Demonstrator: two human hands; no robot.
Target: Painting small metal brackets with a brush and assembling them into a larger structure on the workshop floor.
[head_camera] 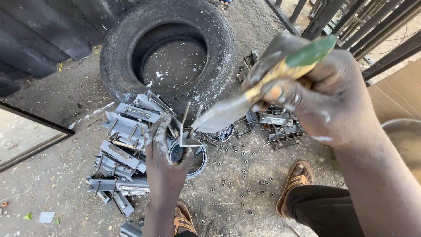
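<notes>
Dusty workshop floor (66,101): metal bracket (186,136) clamped in left hand (164,162) over paint tin (197,160), brush (245,103) gripped by right hand (324,101), coating underway.

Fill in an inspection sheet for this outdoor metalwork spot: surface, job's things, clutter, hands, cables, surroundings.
Surface: dusty grey ground, speckled with paint.
Job's things: small grey metal bracket with a rod; wide paint-coated scraper blade with yellow-green handle; round paint tin below.
Clutter: pile of grey metal latch plates; scattered small metal nuts; more latch parts.
Hands: left hand fingers hold the bracket; right hand grips the scraper handle.
Cables: nothing seen.
Surroundings: worn black rubber tyre, dark metal bars, brown cardboard, sandalled feet.
</notes>
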